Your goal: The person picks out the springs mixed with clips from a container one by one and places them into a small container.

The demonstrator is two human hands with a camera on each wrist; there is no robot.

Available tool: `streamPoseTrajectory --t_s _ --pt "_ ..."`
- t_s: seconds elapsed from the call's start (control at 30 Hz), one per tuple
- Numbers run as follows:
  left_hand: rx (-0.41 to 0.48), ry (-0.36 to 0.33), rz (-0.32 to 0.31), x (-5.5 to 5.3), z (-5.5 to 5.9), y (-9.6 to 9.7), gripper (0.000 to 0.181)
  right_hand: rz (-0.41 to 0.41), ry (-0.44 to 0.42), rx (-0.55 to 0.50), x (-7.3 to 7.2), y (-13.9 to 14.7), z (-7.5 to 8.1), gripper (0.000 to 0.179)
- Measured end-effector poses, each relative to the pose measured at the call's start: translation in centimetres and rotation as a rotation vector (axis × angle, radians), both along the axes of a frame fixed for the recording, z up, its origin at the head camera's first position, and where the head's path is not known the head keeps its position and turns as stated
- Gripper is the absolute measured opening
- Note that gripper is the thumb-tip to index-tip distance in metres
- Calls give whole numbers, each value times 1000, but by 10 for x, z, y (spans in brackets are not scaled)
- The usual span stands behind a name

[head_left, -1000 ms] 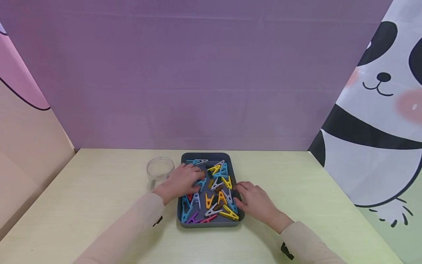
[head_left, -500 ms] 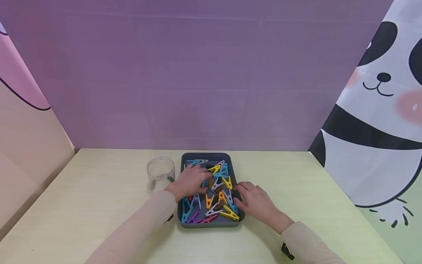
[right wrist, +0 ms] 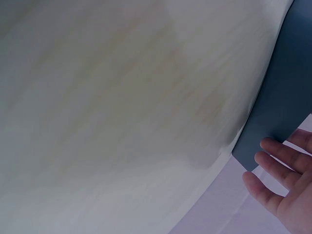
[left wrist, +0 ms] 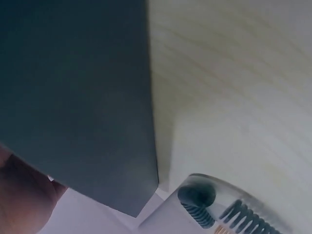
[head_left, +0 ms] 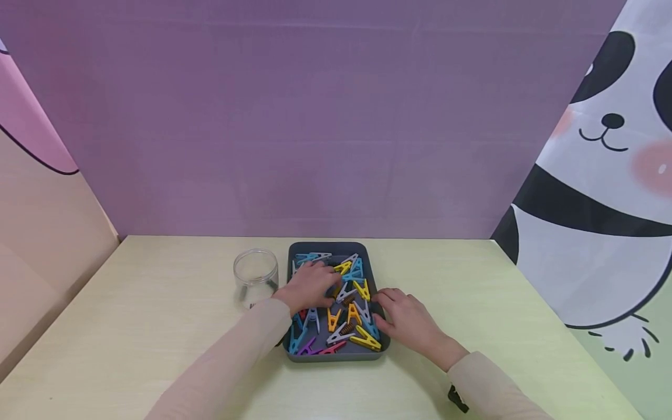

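Observation:
A dark grey tray (head_left: 336, 357) holds several plastic clothespins (head_left: 366, 339) in yellow, blue, white, orange, red and purple, with brown coiled spring-like pieces (head_left: 348, 328) among them. My left hand (head_left: 307, 287) reaches over the tray's left side, its fingers bent down among the clothespins near the middle. Its fingertips are hidden in the head view, and I cannot tell whether they pinch anything. My right hand (head_left: 406, 321) lies along the tray's right wall, fingers extended and touching it. In the right wrist view, the fingers (right wrist: 282, 156) rest against the tray's outer side.
Left of the tray stands a clear round jar (head_left: 255, 274), uncapped. Dark ridged coils (left wrist: 197, 200) show through its wall in the left wrist view. The pale wooden table (head_left: 157, 321) ends at a purple backdrop (head_left: 315, 116), with a panda-printed cloth (head_left: 604, 175) on the right.
My left hand has moved to the right, from the tray's left part toward its middle, uncovering more of the jar. The right hand and the tray stay where they were.

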State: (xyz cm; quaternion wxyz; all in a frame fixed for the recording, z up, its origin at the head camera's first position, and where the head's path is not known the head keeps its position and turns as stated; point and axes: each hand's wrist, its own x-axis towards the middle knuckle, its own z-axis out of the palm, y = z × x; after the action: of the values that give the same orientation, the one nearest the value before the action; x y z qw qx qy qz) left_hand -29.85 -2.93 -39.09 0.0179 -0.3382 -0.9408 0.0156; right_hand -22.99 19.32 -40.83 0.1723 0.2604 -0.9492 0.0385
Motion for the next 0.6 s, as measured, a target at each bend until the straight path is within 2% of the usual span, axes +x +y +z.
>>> streamPoseTrajectory --t_s 0.6 --pt "-3 -43 -3 -7 -3 2 43 6 -1 -5 1 -1 2 31"
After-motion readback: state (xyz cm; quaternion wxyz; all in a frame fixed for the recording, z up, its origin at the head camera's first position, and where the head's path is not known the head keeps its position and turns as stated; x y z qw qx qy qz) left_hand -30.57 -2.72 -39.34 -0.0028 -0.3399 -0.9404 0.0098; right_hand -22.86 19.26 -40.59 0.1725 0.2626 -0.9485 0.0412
